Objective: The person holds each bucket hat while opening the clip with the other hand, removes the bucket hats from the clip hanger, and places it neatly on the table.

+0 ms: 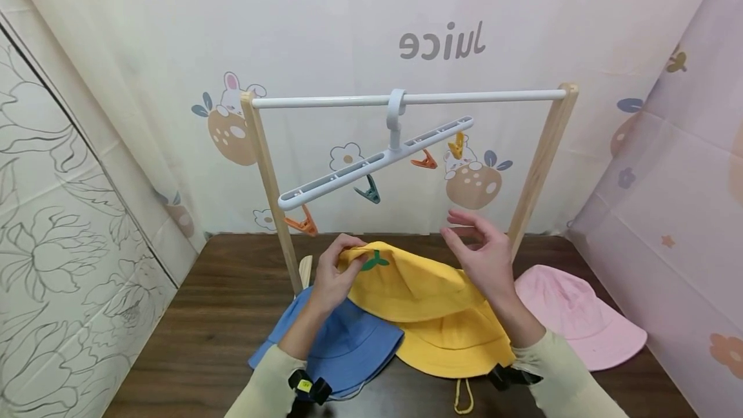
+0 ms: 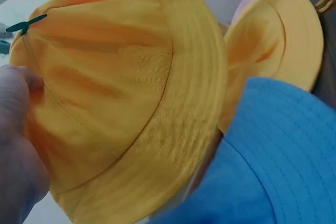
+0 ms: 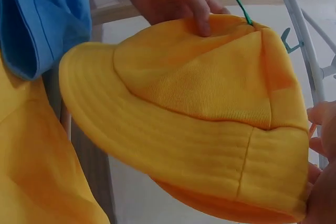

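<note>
My left hand (image 1: 335,277) pinches the crown of a yellow bucket hat (image 1: 409,286), beside its green sprout (image 1: 375,261). In the left wrist view the held hat (image 2: 110,72) is raised with its brim toward the camera. The right hand (image 1: 484,253) is at the hat's right side, fingers loosely bent, gripping nothing visible; in the right wrist view it is partly cut off by the frame. Below the held hat lies a second yellow hat (image 1: 453,340). A blue hat (image 1: 354,340) lies beneath my left forearm.
A white hanger (image 1: 377,165) hangs tilted from the white rod (image 1: 487,97) of a wooden-legged rack. Orange (image 1: 303,221), dark green (image 1: 369,191) and yellow (image 1: 457,146) clips dangle from it. A pink hat (image 1: 574,315) lies on the right of the brown table (image 1: 186,334).
</note>
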`<state>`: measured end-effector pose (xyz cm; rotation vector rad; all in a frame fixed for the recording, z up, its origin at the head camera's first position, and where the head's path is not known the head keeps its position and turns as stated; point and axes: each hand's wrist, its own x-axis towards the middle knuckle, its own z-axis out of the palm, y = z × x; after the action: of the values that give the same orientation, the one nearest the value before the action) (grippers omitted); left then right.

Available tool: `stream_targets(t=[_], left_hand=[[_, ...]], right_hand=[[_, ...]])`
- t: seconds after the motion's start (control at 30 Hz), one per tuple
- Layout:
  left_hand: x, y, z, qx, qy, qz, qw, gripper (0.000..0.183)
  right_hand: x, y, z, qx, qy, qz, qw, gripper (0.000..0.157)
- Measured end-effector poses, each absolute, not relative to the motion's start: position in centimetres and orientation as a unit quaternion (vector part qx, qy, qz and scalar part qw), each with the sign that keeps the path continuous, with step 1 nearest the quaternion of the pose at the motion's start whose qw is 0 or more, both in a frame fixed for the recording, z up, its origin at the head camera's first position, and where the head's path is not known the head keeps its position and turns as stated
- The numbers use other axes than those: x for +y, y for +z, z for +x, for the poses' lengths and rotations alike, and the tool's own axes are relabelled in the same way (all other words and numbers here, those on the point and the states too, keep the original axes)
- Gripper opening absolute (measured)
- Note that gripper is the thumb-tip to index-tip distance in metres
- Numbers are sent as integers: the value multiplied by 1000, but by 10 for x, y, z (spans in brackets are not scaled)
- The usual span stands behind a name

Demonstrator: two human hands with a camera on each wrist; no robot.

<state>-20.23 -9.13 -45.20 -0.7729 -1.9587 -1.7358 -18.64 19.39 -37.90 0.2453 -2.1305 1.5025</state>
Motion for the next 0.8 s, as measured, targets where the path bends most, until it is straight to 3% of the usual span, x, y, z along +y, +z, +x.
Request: stream_targets(t=[0.8], left_hand=[[-108,-437,-179,-700,-574,-337,260,26]], right_hand=[[207,-391,-164,-803,520,129,259,36]])
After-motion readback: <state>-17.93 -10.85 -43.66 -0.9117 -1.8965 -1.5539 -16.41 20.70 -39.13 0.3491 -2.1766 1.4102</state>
